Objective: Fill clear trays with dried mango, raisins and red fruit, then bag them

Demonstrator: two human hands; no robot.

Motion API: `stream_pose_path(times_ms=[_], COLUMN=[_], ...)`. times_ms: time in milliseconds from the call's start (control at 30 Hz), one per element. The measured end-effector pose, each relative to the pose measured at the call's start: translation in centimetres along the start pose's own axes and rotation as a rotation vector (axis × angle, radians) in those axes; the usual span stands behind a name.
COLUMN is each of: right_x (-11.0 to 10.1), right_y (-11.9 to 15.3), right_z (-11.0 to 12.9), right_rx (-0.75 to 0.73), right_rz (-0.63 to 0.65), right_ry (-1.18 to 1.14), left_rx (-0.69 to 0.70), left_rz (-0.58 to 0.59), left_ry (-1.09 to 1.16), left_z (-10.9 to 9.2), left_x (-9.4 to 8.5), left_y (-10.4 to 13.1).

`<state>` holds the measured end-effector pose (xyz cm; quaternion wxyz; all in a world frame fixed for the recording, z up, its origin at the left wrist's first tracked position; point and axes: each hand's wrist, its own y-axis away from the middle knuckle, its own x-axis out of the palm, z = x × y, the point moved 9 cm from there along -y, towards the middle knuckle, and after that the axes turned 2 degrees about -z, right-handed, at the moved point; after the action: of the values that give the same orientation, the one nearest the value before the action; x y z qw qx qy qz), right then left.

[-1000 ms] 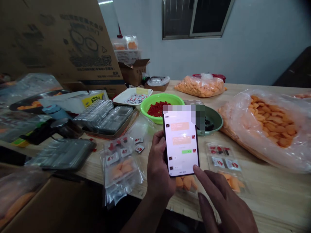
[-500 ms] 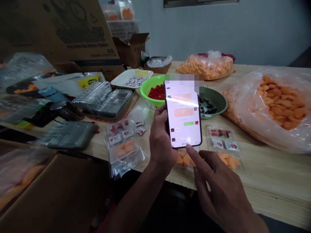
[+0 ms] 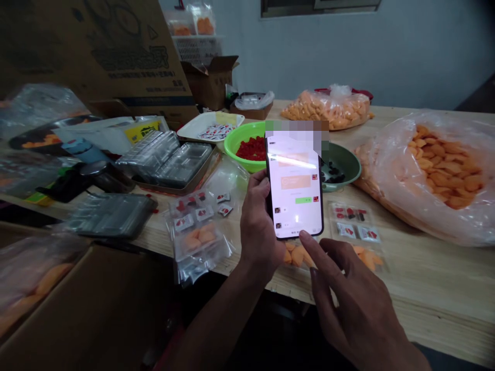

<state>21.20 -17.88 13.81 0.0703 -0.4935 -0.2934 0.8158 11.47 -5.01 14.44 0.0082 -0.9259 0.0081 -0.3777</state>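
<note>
A lit phone (image 3: 296, 185) stands upright in my left hand (image 3: 258, 232), whose fingers wrap round its left side and back. The screen shows a chat with message bubbles. My right hand (image 3: 353, 288) has its index finger stretched out, the tip touching the bottom of the screen; the other fingers are loosely bent and hold nothing. Behind the phone are a green bowl (image 3: 240, 149) of red pieces and a dark green bowl (image 3: 350, 167) of black pieces. Filled clear packs (image 3: 350, 221) lie under and beside my hands, partly hidden.
A large open bag (image 3: 448, 170) of orange pieces is at right, another bag (image 3: 327, 108) behind. Clear trays (image 3: 181, 165), a white tray (image 3: 185, 129) of sachets and a packed pouch (image 3: 197, 232) lie left. Cardboard boxes (image 3: 96, 304) stand at the lower left and back.
The phone and both hands have shifted very slightly right and down in the view. My index finger is still at the bottom of the screen.
</note>
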Motion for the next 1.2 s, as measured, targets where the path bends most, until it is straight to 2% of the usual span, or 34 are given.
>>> stream_pose_path(times_ms=[167,333,500,933,1200], right_x=[-1.1,-0.9,-0.5,-0.2,-0.6], right_y=[-0.1,-0.1,-0.2,0.0,0.1], right_z=[0.0,0.6,0.4,-0.1,0.0], right_rx=[0.039,-0.013,-0.016,-0.024,-0.043], right_rz=[-0.096,-0.049,-0.02,-0.04,-0.104], right_ry=[-0.032,-0.02,0.022,0.086,0.098], left_rx=[0.049,0.015,0.043,-0.021,-0.046], left_rz=[0.013,0.004,0.0,-0.016,-0.003], left_ry=[-0.018,-0.029,-0.019,-0.032,0.008], left_z=[-0.5,-0.2,-0.5,0.1,0.2], left_x=[0.0,0.0,0.1,0.2,0.8], left_y=[0.0,0.1,0.1,0.6,1.1])
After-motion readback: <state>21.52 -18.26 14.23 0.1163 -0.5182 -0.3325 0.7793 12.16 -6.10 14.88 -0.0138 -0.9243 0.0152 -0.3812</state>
